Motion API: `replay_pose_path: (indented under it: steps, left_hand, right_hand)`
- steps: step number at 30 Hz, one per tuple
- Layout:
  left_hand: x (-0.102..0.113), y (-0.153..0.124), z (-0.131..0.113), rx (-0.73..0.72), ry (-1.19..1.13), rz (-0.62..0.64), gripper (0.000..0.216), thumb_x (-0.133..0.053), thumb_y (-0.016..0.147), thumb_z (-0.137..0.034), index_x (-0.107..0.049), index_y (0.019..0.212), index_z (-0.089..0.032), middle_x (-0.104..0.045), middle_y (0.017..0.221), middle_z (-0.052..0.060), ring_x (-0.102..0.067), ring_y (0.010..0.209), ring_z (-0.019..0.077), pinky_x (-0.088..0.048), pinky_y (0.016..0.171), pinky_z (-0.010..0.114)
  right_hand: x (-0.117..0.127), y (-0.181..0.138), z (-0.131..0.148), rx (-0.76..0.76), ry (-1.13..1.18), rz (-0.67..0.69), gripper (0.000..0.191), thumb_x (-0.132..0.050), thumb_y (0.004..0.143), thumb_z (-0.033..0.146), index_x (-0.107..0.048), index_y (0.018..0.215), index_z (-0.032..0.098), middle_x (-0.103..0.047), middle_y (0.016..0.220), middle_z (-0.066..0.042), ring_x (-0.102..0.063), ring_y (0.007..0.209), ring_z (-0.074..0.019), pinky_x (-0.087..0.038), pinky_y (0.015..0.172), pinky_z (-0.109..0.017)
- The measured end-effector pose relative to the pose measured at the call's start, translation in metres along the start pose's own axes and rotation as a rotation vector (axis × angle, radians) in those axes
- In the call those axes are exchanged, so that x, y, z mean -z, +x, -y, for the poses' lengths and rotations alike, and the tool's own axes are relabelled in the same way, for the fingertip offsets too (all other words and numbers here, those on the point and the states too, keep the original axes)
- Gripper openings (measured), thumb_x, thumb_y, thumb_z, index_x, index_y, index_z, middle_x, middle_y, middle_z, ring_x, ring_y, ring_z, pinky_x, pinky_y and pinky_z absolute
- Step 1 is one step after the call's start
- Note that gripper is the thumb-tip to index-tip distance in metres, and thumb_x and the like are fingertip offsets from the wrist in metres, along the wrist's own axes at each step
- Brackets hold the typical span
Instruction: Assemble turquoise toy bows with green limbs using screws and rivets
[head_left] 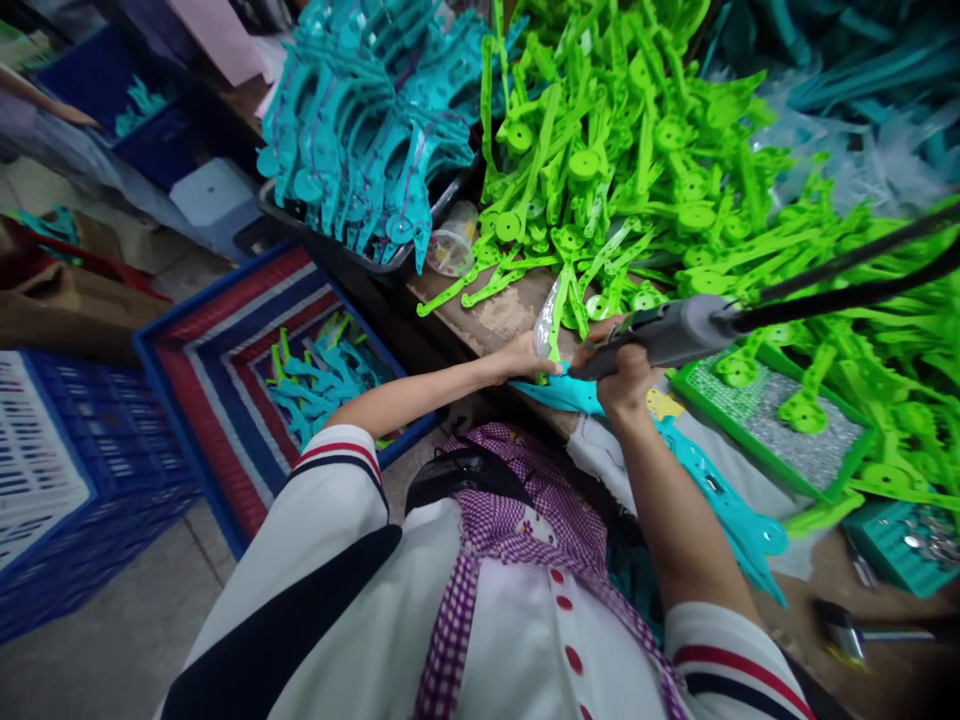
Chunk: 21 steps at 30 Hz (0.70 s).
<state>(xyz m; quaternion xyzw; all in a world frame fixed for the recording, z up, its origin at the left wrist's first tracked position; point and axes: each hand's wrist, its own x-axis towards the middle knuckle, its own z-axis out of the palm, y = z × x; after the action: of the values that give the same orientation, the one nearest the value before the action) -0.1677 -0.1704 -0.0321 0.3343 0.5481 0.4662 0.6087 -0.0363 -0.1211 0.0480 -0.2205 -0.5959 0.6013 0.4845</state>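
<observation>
My right hand (628, 382) is wrapped round a grey electric screwdriver (686, 325), held nearly level, with black cords running off to the right. Its tip points left, at the work by my left hand. My left hand (525, 356) is closed on a bright green plastic arm (556, 325), whose lower end meets a teal plastic piece (562, 396) at the table edge. The exact contact of the tip is hidden by my fingers. Another teal piece (712, 480), long and pierced with holes, lies beneath my right forearm.
A large heap of green parts (600, 130) covers the table's back. A black crate (360, 255) of teal parts stands left. Nearer are a green tray (832, 485) of small metal pieces, a teal box (877, 555) and a hammer (840, 635). A striped-lined bin (225, 370) sits lower left.
</observation>
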Motion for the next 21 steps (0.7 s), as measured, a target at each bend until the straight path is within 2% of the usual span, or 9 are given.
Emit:
replay_pose_path:
  steps: [3,7,11,16,18,21]
  left_hand:
    - [0.001,0.002,0.002,-0.003,0.004,0.005,0.044,-0.086,0.061,-0.024,-0.057,0.094,-0.015,-0.061,0.075,-0.004,-0.056,0.063,0.0083,-0.042,0.054,0.021]
    - [0.001,0.001,0.002,0.006,0.016,-0.003,0.043,-0.086,0.062,-0.025,-0.059,0.094,-0.015,-0.062,0.074,-0.004,-0.057,0.064,0.0088,-0.042,0.054,0.021]
    - [0.000,-0.001,-0.001,0.019,-0.010,-0.024,0.044,-0.087,0.062,-0.023,-0.061,0.096,-0.014,-0.063,0.074,-0.003,-0.057,0.062,0.0087,-0.042,0.055,0.022]
    - [-0.001,-0.007,-0.008,0.047,-0.079,0.018,0.048,-0.087,0.066,-0.020,-0.062,0.106,-0.014,-0.068,0.082,0.000,-0.062,0.069,0.0105,-0.047,0.062,0.024]
    - [0.000,-0.010,-0.011,0.091,-0.104,-0.008,0.048,-0.087,0.069,-0.019,-0.060,0.108,-0.015,-0.070,0.084,0.001,-0.064,0.071,0.0113,-0.050,0.067,0.026]
    - [0.005,-0.014,-0.012,0.164,-0.138,-0.033,0.046,-0.086,0.073,-0.020,-0.058,0.108,-0.014,-0.072,0.087,0.004,-0.067,0.074,0.0122,-0.053,0.073,0.029]
  right_hand:
    - [-0.001,-0.002,0.001,0.004,-0.005,0.002,0.059,-0.070,0.063,0.081,-0.063,0.079,0.025,-0.047,0.046,0.006,-0.051,0.036,-0.0159,-0.041,0.034,-0.029]
    - [-0.002,-0.004,-0.001,-0.013,-0.020,-0.011,0.056,-0.074,0.062,0.078,-0.061,0.073,0.024,-0.054,0.049,0.004,-0.053,0.038,-0.0149,-0.044,0.036,-0.029]
    - [0.004,-0.001,-0.002,-0.007,-0.007,-0.068,0.056,-0.072,0.065,0.078,-0.061,0.078,0.024,-0.055,0.053,0.006,-0.057,0.042,-0.0149,-0.048,0.042,-0.030]
    - [0.010,0.006,0.006,-0.053,-0.055,-0.090,0.048,-0.081,0.063,0.063,-0.059,0.081,0.025,-0.059,0.060,0.007,-0.067,0.055,-0.0166,-0.056,0.053,-0.031]
    - [0.013,0.010,0.017,-0.035,-0.012,-0.173,0.051,-0.077,0.063,0.068,-0.057,0.079,0.025,-0.058,0.059,0.007,-0.064,0.051,-0.0155,-0.054,0.049,-0.030]
    - [0.030,0.016,0.039,0.056,0.031,-0.421,0.057,-0.062,0.071,0.081,-0.054,0.080,0.025,-0.052,0.052,0.007,-0.054,0.040,-0.0129,-0.042,0.036,-0.026]
